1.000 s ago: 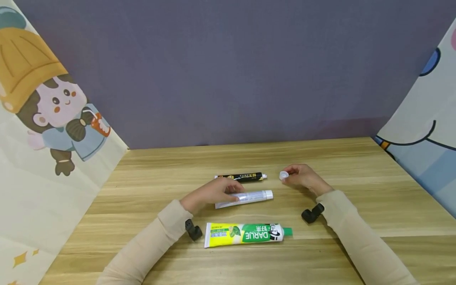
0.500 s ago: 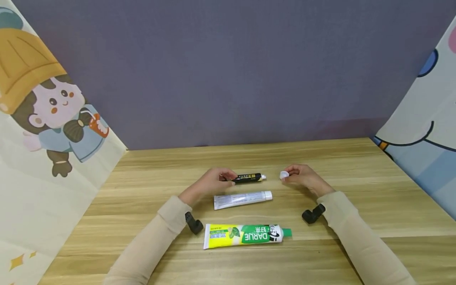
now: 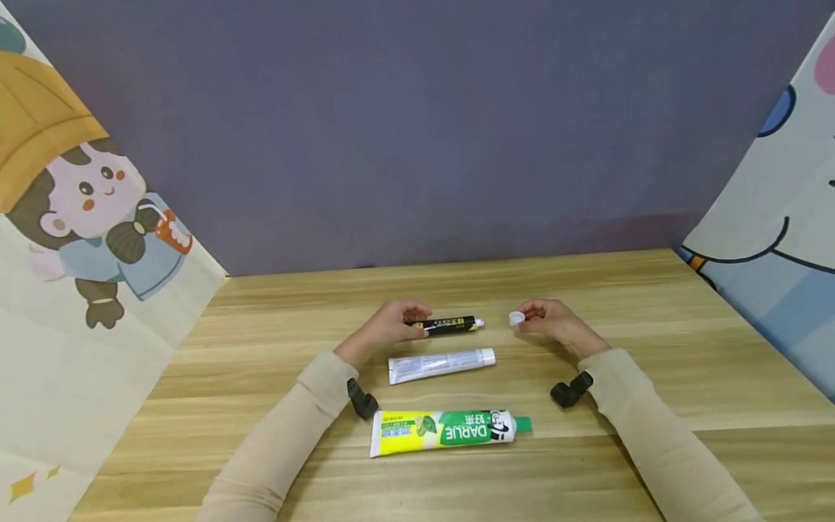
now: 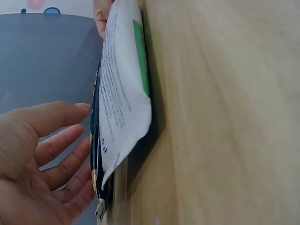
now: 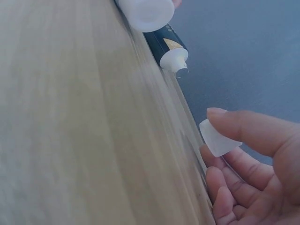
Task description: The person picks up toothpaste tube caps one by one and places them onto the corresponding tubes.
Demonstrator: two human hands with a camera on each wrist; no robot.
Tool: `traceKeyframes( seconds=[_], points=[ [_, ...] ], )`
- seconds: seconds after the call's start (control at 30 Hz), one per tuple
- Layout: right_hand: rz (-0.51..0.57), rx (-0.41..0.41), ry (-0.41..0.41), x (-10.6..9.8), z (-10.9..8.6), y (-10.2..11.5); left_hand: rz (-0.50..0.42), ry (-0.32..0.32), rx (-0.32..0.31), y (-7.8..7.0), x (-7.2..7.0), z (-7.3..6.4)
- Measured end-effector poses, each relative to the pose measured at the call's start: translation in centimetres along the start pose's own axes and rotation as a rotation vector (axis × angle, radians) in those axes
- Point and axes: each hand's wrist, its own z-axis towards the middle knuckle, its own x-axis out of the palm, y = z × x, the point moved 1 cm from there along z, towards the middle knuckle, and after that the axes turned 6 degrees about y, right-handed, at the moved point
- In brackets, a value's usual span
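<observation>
A black toothpaste tube (image 3: pixel 450 325) lies at the back with its white nozzle bare and pointing right. My left hand (image 3: pixel 391 326) holds its left end, thumb in front and fingers behind; the left wrist view shows the fingertips against its upper side. To the right, my right hand (image 3: pixel 551 322) pinches a white cap (image 3: pixel 517 319) between thumb and fingers, apart from the nozzle (image 5: pixel 181 71). A white toothpaste tube (image 3: pixel 440 365) with its cap on lies in front of the black one. Nearest me is a yellow-and-green toothpaste tube (image 3: pixel 443 429) with a green cap.
The wooden tabletop (image 3: pixel 293 304) ends at a grey-purple panel (image 3: pixel 417 145) behind. Sheets with cartoon prints stand at the left (image 3: pixel 117 217) and at the right (image 3: pixel 770 217).
My left hand has gone from the white tube back to the black tube and now holds its left end. The right hand with the white cap has stayed nearly still.
</observation>
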Motion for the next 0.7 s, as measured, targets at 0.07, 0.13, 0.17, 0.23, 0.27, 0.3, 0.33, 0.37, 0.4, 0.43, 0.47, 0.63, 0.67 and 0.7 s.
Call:
traceKeyframes(
  seconds=[0.07,0.13,0.17,0.23,0.27,0.3,0.33,0.37,0.4,0.43,0.47,0.63,0.67,0.7],
  points=[
    [0.007,0.001,0.000,0.07,0.04,-0.16,0.013,0.011,-0.009,0.11,0.09,0.04],
    [0.009,-0.004,-0.003,0.08,0.10,-0.29,0.027,0.018,-0.024,0.11,0.12,0.03],
    [0.009,-0.007,-0.005,0.08,0.12,-0.34,0.037,0.019,-0.029,0.13,0.10,0.04],
    [0.008,-0.011,-0.007,0.09,0.17,-0.30,0.059,0.025,-0.037,0.14,0.02,0.04],
    [0.008,-0.010,-0.005,0.09,0.20,-0.24,0.071,0.027,-0.041,0.13,-0.03,0.03],
    [0.005,-0.009,-0.003,0.08,0.22,-0.20,0.084,0.030,-0.044,0.11,-0.08,0.02],
    [0.003,-0.005,-0.005,0.08,0.23,-0.15,0.095,0.032,-0.046,0.09,-0.11,0.01],
    [0.000,-0.004,-0.006,0.06,0.24,-0.11,0.102,0.035,-0.051,0.06,-0.12,0.01],
    [-0.001,-0.002,-0.008,0.05,0.25,-0.08,0.112,0.037,-0.054,0.03,-0.11,0.02],
    [-0.004,-0.003,-0.008,0.03,0.26,-0.08,0.118,0.035,-0.056,-0.01,-0.12,0.03],
    [-0.003,-0.005,-0.010,0.02,0.27,-0.06,0.123,0.035,-0.060,-0.06,-0.11,0.04],
    [0.001,-0.008,-0.005,0.03,0.19,-0.08,0.124,0.031,-0.075,-0.15,-0.05,0.06],
    [0.004,-0.007,-0.005,0.03,0.14,-0.09,0.123,0.034,-0.083,-0.13,-0.02,0.04],
    [0.004,-0.006,-0.002,0.04,0.09,-0.08,0.121,0.036,-0.089,-0.12,-0.01,0.04]
  ],
)
